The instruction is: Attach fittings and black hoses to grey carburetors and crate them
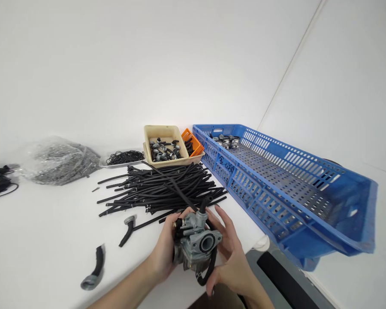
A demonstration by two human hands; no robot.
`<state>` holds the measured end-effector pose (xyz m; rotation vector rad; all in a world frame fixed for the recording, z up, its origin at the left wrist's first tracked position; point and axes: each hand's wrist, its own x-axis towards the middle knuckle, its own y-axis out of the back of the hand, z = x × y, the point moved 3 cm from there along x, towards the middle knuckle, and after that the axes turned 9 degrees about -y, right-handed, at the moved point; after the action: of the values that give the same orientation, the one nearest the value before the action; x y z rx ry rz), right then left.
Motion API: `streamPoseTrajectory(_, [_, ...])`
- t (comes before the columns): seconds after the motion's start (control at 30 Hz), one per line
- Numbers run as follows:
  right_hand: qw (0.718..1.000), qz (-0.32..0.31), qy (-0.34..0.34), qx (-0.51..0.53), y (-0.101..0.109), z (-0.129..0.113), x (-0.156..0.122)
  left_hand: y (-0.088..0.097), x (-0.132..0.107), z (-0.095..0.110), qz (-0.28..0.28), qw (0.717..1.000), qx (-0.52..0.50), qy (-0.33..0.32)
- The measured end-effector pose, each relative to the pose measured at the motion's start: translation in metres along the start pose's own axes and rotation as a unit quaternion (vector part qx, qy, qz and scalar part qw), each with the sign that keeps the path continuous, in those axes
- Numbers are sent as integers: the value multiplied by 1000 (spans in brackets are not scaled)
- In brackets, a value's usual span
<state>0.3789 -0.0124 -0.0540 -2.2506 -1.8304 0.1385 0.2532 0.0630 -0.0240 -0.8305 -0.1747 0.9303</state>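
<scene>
A grey metal carburetor [196, 240] is held up between both hands above the table's front edge. My left hand [164, 249] closes on its left side, the fingers partly hidden behind the body. On the right, my right hand [230, 253] wraps round it, thumb low beside a curved black hose [209, 268] that loops down from the carburetor. A short black rubber elbow [206, 204] sticks up from its top. Left of my hands lie two metal caps with short black tubes, one nearer [94, 270] and one farther [128, 229].
A pile of black rubber hoses [161, 186] lies behind the hands. Beyond it stand a cream tray [161, 128] of capped tubes and an orange basket [197, 148]. A long blue crate [260, 201] with several metal parts runs along the right. A plastic bag [61, 161] sits left.
</scene>
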Motion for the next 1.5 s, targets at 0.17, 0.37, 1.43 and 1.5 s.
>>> streamPoseTrajectory(0.17, [999,-44,5,-1,-5,-11,1,1,1,0,-8,1000,2,-1])
streamPoseTrajectory(0.37, [999,-16,27,-45,-7,-17,1,7,3,-1,-22,1000,8,-3])
streamPoseTrajectory(1.43, [971,54,121,-197,-1,-22,8,11,1,16,117,926,232,-275])
streamPoseTrajectory(1.5, [968,30,96,-228,-7,-24,7,11,-1,19,134,913,265,-281])
